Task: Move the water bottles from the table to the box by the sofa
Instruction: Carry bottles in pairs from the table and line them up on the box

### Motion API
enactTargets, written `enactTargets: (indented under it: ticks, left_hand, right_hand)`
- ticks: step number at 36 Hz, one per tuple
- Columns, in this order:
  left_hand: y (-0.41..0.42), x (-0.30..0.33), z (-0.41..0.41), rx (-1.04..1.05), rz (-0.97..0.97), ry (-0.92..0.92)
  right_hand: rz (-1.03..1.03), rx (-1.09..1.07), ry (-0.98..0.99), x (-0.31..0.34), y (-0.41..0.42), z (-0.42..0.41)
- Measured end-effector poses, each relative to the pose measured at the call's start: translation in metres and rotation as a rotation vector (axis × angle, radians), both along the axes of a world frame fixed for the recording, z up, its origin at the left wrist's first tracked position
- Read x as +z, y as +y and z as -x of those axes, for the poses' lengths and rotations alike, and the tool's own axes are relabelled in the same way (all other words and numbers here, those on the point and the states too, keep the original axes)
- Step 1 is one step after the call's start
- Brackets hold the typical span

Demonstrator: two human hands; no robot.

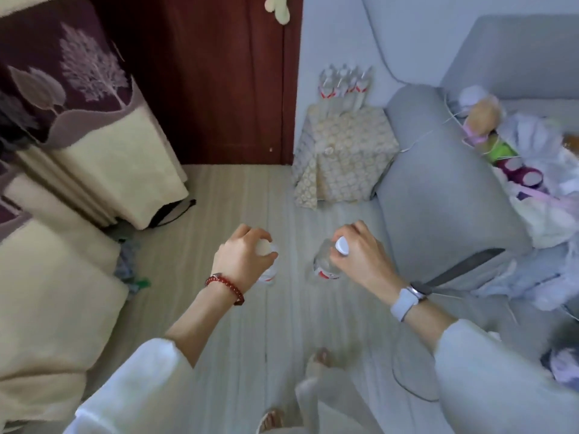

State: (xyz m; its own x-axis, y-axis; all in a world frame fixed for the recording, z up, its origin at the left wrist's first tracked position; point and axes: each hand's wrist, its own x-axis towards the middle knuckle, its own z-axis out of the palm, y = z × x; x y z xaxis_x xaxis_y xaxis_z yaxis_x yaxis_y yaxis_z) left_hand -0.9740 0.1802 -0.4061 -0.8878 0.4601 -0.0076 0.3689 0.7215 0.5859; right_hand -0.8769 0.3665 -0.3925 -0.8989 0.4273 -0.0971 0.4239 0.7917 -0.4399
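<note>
- The room is bright, with soft, even light and a bluish tint.
- Shadows are faint; one dark streak lies on the sofa arm (445,214).
- Everything looks a bit smeary, most of all the feet (316,364) at the bottom.
- Straight lines bend near the edges.
- No strong glare shows.

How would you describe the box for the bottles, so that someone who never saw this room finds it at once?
Find the grey fabric sofa on the right side of the room. At the outer side of its armrest, against the pale wall beside the dark red door, stands a cream box covered in circle-patterned cloth. Clear plastic water bottles with red-and-white labels stick out of its top, which nothing else nearby has.
</note>
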Motion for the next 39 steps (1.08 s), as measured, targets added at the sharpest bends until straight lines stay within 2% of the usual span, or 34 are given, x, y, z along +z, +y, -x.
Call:
enactTargets:
  ticks: [6, 15, 25, 32, 39]
  left_hand:
    - [0.109, -0.005, 0.103, -0.057, 0.003, 0.01]
    - [0.266, -0.015, 0.239, -0.03, -0.013, -0.105]
    - [0.424, -0.015, 0.387, -0.116, 0.018, -0.102]
    - [0.53, -0.048, 0.491, -0.24, 0.043, -0.107]
    - [0.627, -0.091, 0.569, -0.361, 0.149, -0.091]
  right_hand:
    - [-0.024, -0.065, -0.005, -0.009, 0.1, 0.095]
    - [-0.024, -0.078, -0.02, -0.011, 0.251, 0.225]
    - [0.02, -0.151, -0.024, -0.014, 0.395, 0.363]
    - [0.068, -0.216, -0.1, -0.046, 0.49, 0.461]
    - [0.075, -0.27, -0.13, -0.086, 0.566, 0.541]
